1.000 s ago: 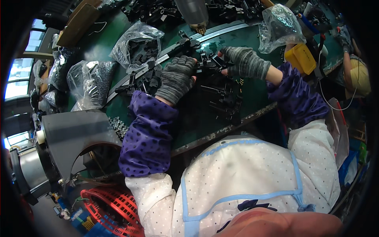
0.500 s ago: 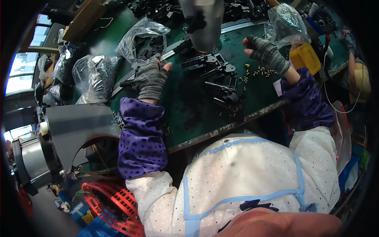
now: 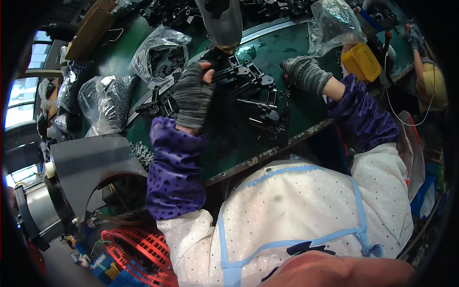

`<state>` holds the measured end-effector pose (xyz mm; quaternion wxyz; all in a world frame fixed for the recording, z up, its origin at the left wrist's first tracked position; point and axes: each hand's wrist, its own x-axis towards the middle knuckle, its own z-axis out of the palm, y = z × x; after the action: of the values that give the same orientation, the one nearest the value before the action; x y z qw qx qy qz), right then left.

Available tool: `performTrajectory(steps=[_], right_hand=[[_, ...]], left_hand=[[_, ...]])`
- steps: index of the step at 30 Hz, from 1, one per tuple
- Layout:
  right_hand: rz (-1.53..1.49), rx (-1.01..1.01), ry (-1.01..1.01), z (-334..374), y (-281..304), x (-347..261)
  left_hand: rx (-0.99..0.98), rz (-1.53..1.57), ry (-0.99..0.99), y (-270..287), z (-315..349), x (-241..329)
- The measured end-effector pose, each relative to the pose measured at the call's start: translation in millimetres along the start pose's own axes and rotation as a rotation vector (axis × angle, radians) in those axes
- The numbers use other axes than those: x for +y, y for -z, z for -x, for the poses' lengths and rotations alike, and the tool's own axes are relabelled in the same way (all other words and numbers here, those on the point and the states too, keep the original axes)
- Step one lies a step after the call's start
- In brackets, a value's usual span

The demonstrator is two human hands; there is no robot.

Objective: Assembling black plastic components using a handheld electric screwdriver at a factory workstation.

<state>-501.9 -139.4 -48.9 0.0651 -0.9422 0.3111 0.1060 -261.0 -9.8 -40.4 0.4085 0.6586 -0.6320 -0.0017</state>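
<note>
My left hand (image 3: 193, 95), in a grey striped fingerless glove, is closed beside the black metal parts (image 3: 239, 71). Its thumb rests close to the index finger, and whatever it grips is hidden below. Over the small brass pins (image 3: 287, 92), my right hand (image 3: 306, 74) wears a matching glove. Its fingers are drawn together and point down; their tips are mostly hidden, so anything in them does not show. More black assemblies with shiny rods (image 3: 267, 112) lie between the hands. A grey cylindrical machine head (image 3: 222, 24) with a brass-coloured tip hangs above the parts.
Open plastic bags of dark parts (image 3: 162, 55) and smaller pieces (image 3: 107, 103) lie at left on the green table (image 3: 224, 160). A yellow container (image 3: 361, 62) and a clear bag (image 3: 334, 26) sit at right. Grey machinery (image 3: 95, 155) and a red basket (image 3: 143, 253) stand lower left. Another person (image 3: 425, 79) is far right.
The view has shifted slightly. My left hand has moved right toward the black parts and its fingers have curled. My right hand has come down over the brass pins, its fingers closing together.
</note>
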Motion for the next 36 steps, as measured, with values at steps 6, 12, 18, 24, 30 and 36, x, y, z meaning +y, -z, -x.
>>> performTrajectory(steps=[6,12,18,24,30,36], right_hand=[[-0.367,-0.039,0.0,-24,27,-6],[-1.032,0.043,0.191,-58,21,-25],[-1.101,-0.044,0.21,-76,24,-47],[-1.133,-0.025,0.218,-76,23,-49],[-0.98,0.084,0.084,-44,64,-55],[-0.977,0.759,0.824,-53,101,-75]], left_hand=[[-0.13,0.293,0.088,-25,9,-13],[-0.23,0.43,0.161,-24,9,-19],[-0.186,0.526,0.107,-22,10,-16],[-0.234,0.262,0.18,-30,0,-8],[-0.205,0.333,0.225,-37,9,-21],[-0.172,0.223,0.243,-34,9,-13]])
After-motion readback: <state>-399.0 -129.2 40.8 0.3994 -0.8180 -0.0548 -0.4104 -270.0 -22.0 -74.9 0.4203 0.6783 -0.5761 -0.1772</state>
